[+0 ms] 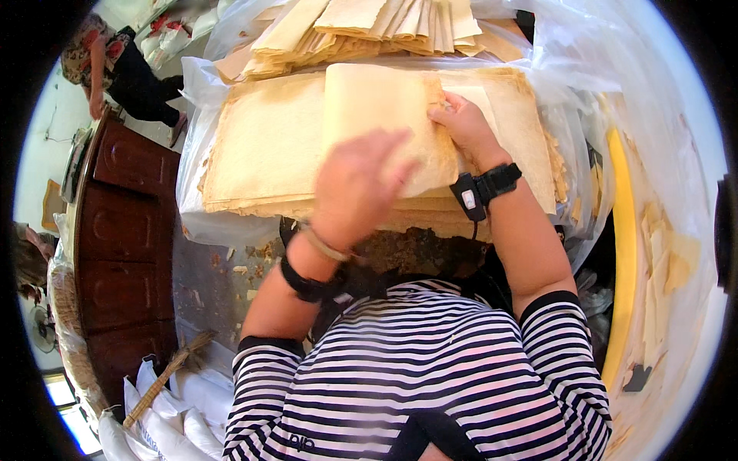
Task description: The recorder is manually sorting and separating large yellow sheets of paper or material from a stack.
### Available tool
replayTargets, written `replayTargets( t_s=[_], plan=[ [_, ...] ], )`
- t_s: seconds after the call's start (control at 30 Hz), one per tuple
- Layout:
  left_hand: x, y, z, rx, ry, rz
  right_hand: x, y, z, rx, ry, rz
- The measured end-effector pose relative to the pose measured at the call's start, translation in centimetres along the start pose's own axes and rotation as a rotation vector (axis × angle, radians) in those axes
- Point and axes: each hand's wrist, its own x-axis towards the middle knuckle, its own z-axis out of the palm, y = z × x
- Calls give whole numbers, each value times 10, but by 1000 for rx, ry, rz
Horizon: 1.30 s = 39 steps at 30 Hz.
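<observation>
I see my left hand (355,188) blurred over a folded sheet (384,123) of tan paper, palm down, fingers loosely spread and resting on its lower part; whether that grip pinches the sheet's edge I cannot tell, the blur hides the fingertips. My right hand (465,131) lies at the sheet's right edge, fingers pressed together on the paper where the fold meets the stack (261,154); it seems to pinch the edge, though the thumb is hidden. The sheet sits on top of the stack, near its middle, its upper edge curling up off the pile; the stack is broad, flat, ragged at the rim, and rests on clear plastic film (201,100) spread over the worktop. Behind the stack, further from me, lies a heap of folded bundles (369,27) of the same paper, fanned out. A black band with a small device (470,196) wraps the right wrist; a dark band (307,286) and a thin bracelet (327,247) sit on the left. To my left stands a dark wooden cabinet (123,230); a broom (165,376) leans over white sacks (177,407) low on the left; another person (115,69) stands at the upper left. Paper scraps (661,269) lie on the right beside a yellow strip (624,253).
</observation>
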Motion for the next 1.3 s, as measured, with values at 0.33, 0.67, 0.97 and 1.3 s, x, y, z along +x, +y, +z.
replayTargets(
  t_s=[0.33,0.67,0.97,1.3],
  plan=[
    [-14,-78,40,318,-91,-224,-3,4,-6,70,148,-9],
    [-15,-106,45,19,18,-250,-105,-56,-51,-1418,42,-710],
    [-16,-116,40,7,-33,-217,-94,-7,-73,-1418,-103,-491],
    [-18,-91,50,401,-93,-111,-77,-3,-63,-1447,-170,-460]
  ],
)
